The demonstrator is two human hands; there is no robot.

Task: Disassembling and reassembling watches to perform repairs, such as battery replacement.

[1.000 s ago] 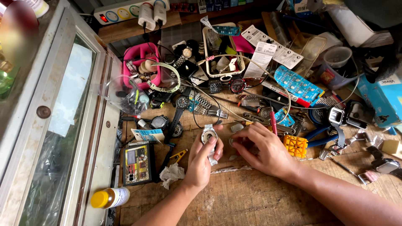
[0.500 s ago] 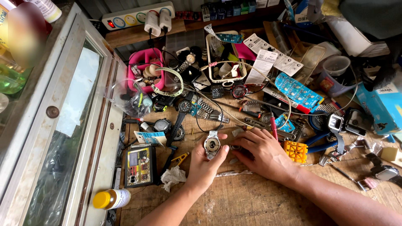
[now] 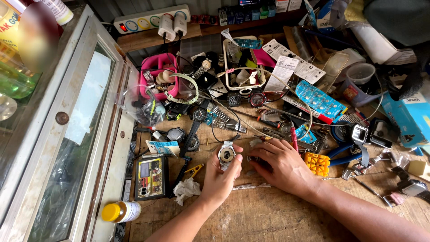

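My left hand (image 3: 219,181) holds a silver wristwatch (image 3: 226,154) with a metal case, face up, pinched between thumb and fingers above the wooden bench (image 3: 268,215). My right hand (image 3: 280,163) rests palm down on the bench just right of the watch, its fingertips curled near the watch's side; whether it holds anything small is hidden. A yellow plastic holder block (image 3: 317,163) lies just right of my right hand. A red-handled screwdriver (image 3: 293,136) lies beyond my right fingers.
The bench's far half is crowded: a pink tray (image 3: 154,78) of parts, a white tray (image 3: 242,67), several loose watches (image 3: 199,115), blue battery cards (image 3: 320,101), pliers (image 3: 342,154). A glass display case (image 3: 67,134) stands left. A small yellow-capped bottle (image 3: 121,211) and crumpled tissue (image 3: 187,189) lie near-left.
The view has shifted slightly, so things sit lower in frame. My left hand has turned the watch a little, its face now up. My right hand stays beside it on the bench.
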